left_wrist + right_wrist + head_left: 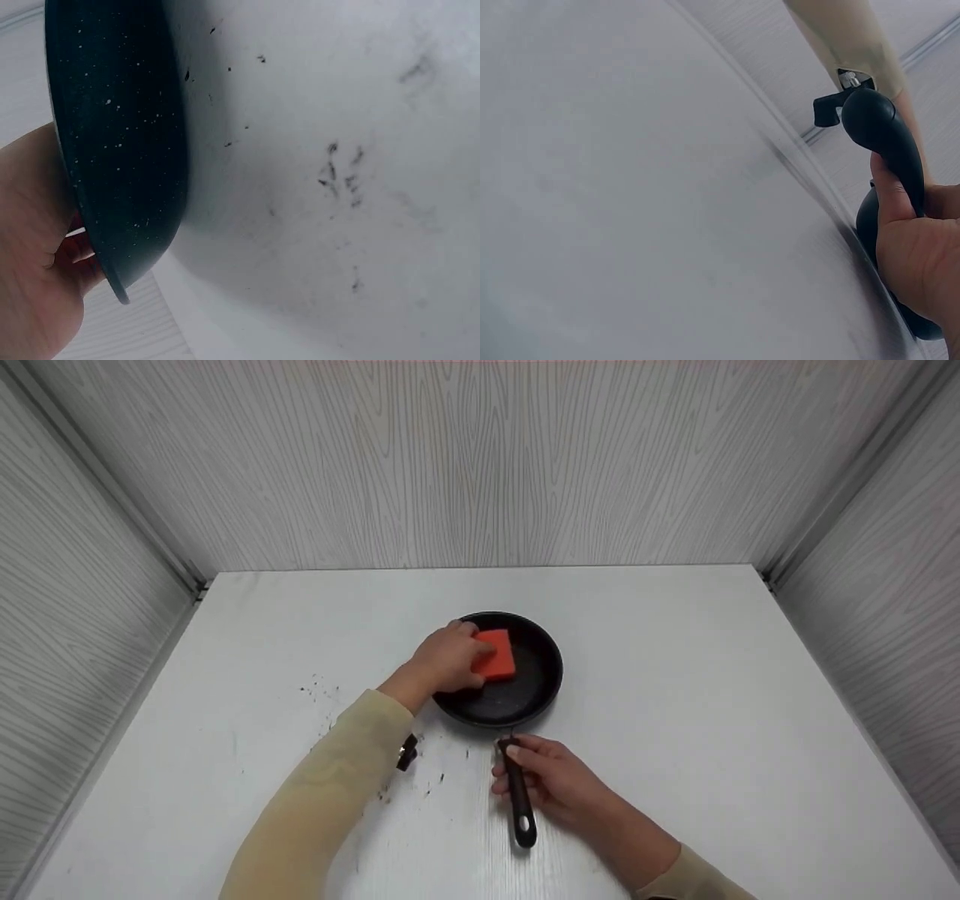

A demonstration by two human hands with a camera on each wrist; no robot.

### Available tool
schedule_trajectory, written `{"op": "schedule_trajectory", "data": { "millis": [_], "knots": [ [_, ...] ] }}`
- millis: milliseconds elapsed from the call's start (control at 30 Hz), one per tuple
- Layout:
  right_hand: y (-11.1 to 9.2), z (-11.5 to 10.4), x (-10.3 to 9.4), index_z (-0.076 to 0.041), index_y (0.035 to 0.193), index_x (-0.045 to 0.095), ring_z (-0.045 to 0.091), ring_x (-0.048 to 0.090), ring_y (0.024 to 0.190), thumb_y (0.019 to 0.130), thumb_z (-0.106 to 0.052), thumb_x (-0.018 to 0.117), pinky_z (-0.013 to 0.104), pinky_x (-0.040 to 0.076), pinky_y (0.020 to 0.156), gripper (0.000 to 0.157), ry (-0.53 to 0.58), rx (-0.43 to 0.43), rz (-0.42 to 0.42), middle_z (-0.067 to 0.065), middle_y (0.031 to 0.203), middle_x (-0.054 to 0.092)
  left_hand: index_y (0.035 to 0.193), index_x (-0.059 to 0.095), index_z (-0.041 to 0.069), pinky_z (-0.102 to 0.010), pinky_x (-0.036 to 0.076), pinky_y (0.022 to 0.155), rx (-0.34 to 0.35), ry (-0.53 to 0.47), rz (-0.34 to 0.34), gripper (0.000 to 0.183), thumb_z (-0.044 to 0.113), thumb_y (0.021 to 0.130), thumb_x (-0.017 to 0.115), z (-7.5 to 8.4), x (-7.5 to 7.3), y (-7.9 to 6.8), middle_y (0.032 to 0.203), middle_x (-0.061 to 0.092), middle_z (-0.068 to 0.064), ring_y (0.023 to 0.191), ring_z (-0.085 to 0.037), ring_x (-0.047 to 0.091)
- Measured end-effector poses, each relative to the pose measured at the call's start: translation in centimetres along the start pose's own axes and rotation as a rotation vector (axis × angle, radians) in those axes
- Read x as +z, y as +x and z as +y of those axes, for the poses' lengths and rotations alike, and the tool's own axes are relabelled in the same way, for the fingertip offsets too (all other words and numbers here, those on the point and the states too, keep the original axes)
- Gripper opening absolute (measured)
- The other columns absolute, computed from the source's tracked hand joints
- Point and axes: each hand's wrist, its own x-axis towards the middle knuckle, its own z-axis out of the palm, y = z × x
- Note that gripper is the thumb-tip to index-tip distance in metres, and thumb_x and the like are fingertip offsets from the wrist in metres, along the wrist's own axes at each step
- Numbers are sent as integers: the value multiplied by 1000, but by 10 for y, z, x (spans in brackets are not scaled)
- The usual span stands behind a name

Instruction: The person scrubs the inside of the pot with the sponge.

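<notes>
A black frying pan point(536, 679) stands on the white table, its handle point(519, 802) pointing toward the person. Inside it, the left hand point(448, 656) grips an orange-red sponge point(496, 656) against the pan's surface. The right hand point(559, 776) holds the handle near the pan, thumb on top and fingers beneath. In the left wrist view the pan's speckled outer wall point(124, 142) hides most of the sponge and the left fingers. The right wrist view shows the right hand point(919, 259) around the black handle point(885, 127).
Dark crumbs and smudges point(341, 176) are scattered on the white tabletop point(675, 682), mostly left of the pan. A small black device point(406, 753) shows at the left sleeve. Pale wood-grain panels point(480, 465) rise at the back and both sides.
</notes>
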Motion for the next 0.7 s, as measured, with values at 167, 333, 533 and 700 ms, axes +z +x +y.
{"op": "schedule_trajectory", "data": {
  "millis": [167,333,533,700],
  "knots": [
    [1,0,0,6,130,56,22,79,83,110,-13,57,32,63,73,28,34,-7,9,13,100,74,138,72,21,-48,50,102,23,29,-49,47,33,94,80,2,-8,-3,135,60,-16,121,-33,55],
    [1,0,-1,7,130,57,21,78,84,110,-14,58,32,63,75,29,47,-13,0,13,100,73,139,71,20,-46,49,104,21,12,-114,45,30,96,79,3,-14,-6,136,61,-15,119,-32,56],
    [1,1,-3,10,132,56,21,78,84,110,-14,58,32,63,74,32,43,-24,-9,13,100,73,145,67,19,-45,46,108,25,-31,-175,49,27,98,78,4,-20,-9,137,61,-15,121,-31,56],
    [2,1,-2,9,128,58,22,78,83,110,-14,58,31,62,72,29,47,-19,-5,13,99,73,147,66,18,-42,48,101,39,-61,-180,50,24,98,78,2,-22,-13,133,62,-15,108,-28,56]
  ]
}}
